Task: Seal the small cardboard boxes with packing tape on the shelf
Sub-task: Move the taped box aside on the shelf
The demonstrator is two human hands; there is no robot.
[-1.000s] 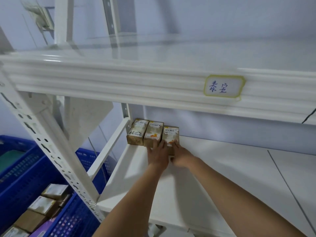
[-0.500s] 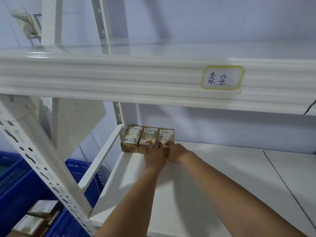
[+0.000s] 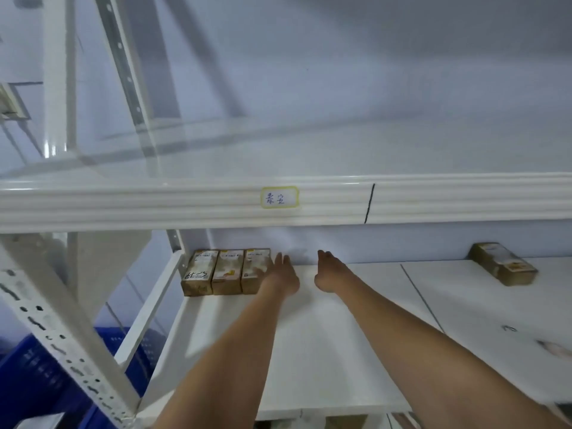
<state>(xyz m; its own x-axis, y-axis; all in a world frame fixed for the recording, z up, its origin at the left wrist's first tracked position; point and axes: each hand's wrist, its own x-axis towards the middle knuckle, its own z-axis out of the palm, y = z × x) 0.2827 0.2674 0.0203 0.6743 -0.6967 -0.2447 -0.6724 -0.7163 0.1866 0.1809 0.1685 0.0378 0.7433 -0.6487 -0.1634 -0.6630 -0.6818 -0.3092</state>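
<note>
Three small brown cardboard boxes with pale labels [image 3: 227, 271] are being kept in a touching row at the back-left corner of the white metal shelf board [image 3: 309, 351]. Left hand [image 3: 281, 274] is being held flat, fingers straight, just at 3 o'clock of the row, nothing gripped; contact with the end box cannot be told. Right hand [image 3: 329, 272] is being held open further toward 3 o'clock, nothing held. A fourth brown cardboard box [image 3: 503, 263] is lying alone, well apart at 3 o'clock.

Three small brown cardboard boxes [image 3: 227, 271] with pale printed tops, side by side, touching, at back-left corner of white shelf [image 3: 309, 351]. Fourth box [image 3: 503, 263] lies angled, well apart at right.
</note>
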